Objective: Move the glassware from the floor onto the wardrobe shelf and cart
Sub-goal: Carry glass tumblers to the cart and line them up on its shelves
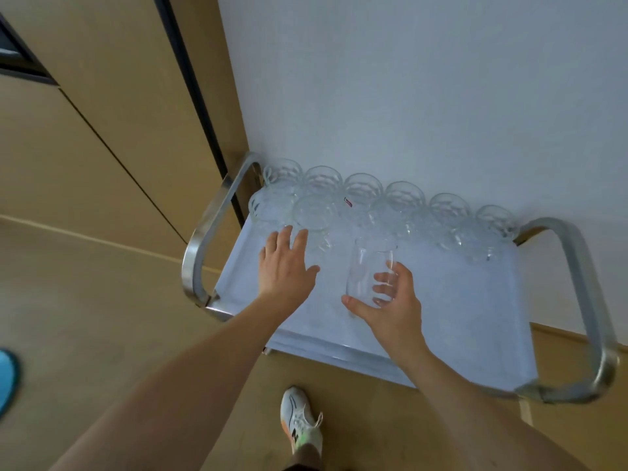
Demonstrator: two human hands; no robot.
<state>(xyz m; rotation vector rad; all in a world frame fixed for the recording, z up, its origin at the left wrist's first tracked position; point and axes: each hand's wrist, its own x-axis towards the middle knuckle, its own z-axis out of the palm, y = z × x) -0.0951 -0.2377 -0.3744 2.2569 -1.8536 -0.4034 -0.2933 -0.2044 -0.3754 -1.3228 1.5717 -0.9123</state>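
We stand on a tan floor [85, 300] facing a pale wall [424, 79], with the wood-toned wardrobe [102, 96] filling the left side and a dark vertical strip running down its edge. Against the wall sits the cart [458, 300], its top tray a pale blue-white surface framed by a looped metal handle [207, 232] on the left and another [584, 300] on the right.

Along the far edge of the tray, next to the wall, we see a row of clear glasses [363, 192], with a second rank just in front of it (the exact count is hard to tell, since the transparent rims overlap). One of them carries a small red label [348, 202].

Our right hand [390, 300] curls its fingers and thumb round a plain clear tumbler [368, 270], holding it over the middle of the tray, just in front of the ranked glasses; we cannot tell whether its base touches the surface. Our left hand [289, 263] is spread flat with straight fingers over the left part of the tray, fingertips near the closest glass, gripping nothing.

Below, a white sneaker [300, 423] stands on the floor before the cart, and a blue object [6, 379] shows at the left edge.
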